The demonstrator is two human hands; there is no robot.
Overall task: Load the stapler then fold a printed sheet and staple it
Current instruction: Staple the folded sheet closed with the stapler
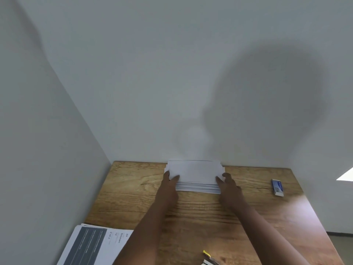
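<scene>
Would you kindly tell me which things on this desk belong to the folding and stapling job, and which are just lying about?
Part of the job:
- stack of folded white sheets at the wall, left hand and right hand at its ends
- printed sheets, near left corner

Lying about:
- small blue and white box, right side, possibly staples
- yellow-tipped item at the near edge, too cropped to identify

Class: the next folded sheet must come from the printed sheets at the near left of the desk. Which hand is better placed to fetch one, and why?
Probably the left hand. It is at the left end of the white stack, the same side as the printed sheets. The right hand would have to cross the left arm.
</scene>
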